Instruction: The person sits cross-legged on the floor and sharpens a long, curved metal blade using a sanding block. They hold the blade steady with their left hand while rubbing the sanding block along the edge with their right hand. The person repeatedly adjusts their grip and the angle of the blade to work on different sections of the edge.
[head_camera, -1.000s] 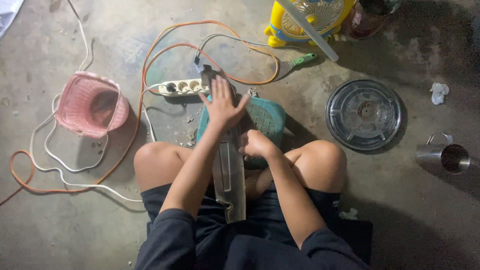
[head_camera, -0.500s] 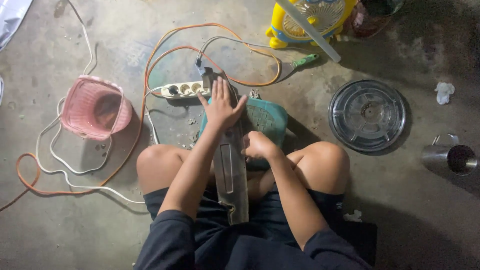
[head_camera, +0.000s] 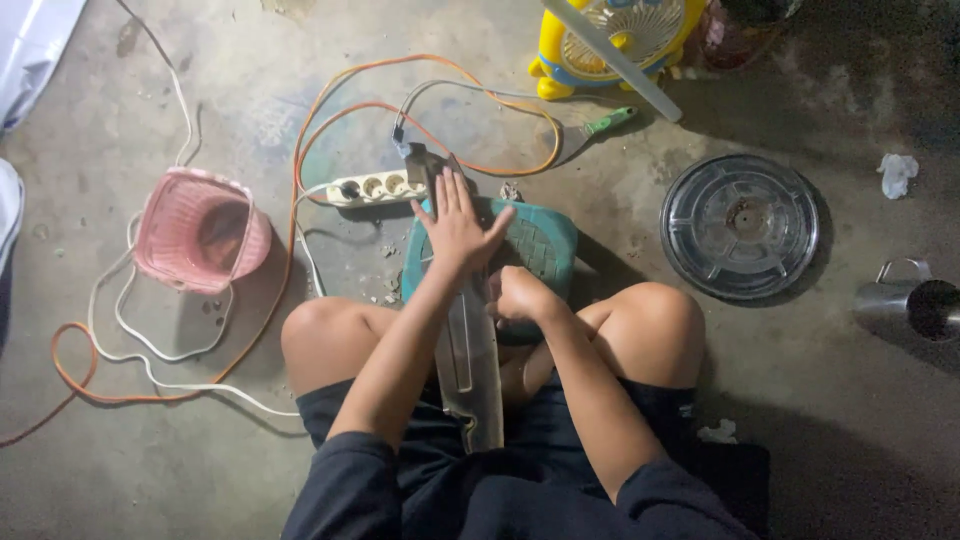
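The left hand (head_camera: 458, 225) lies flat with its fingers spread wide, palm pressed down on a long grey blade-like metal piece (head_camera: 470, 360) where it crosses a green stool (head_camera: 540, 245). It grips nothing; it only bears down. The right hand (head_camera: 520, 295) is curled shut, a fist resting against the near side of the same metal piece, just beside the left wrist; whether it clasps a small tool cannot be told. The metal piece runs from the person's lap, between the bare knees, up over the stool to a white power strip (head_camera: 375, 188) on the concrete floor (head_camera: 150, 470). Orange and white cables (head_camera: 300, 150) loop around a pink basket (head_camera: 195, 230) to the left. To the right lie a round clear lid (head_camera: 740, 225) and a steel cup (head_camera: 915, 300), well apart from both hands
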